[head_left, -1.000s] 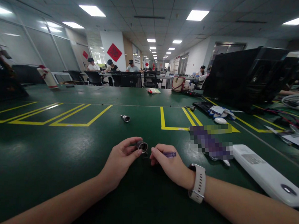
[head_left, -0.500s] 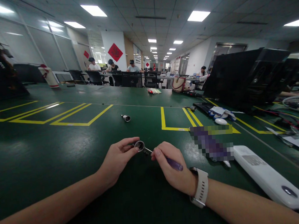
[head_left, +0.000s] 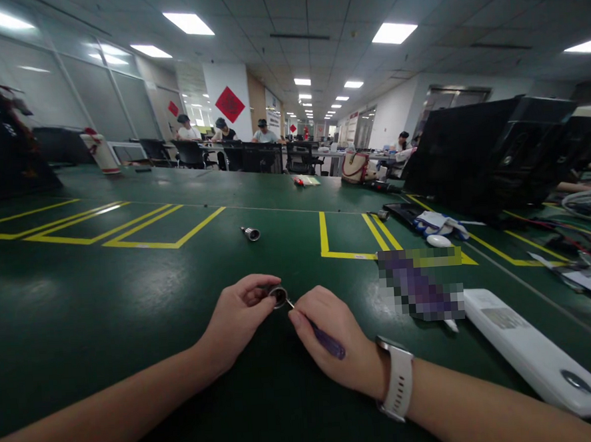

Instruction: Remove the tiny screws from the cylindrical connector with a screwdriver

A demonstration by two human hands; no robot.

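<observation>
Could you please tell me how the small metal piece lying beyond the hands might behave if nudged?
The metal piece looks round and lies on its side, so it would probably roll. One end narrows, so it may curve rather than run straight. Its metallic sheen suggests it is likely stiff.

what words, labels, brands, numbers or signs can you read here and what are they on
No text is legible.
Red diamond: dark marking, too blurred to read.
Wall sign: too far and blurred.
Label on the white case: too blurred.
Tag on yellow tape: too small.
Ring and tool: no text visible.
</observation>
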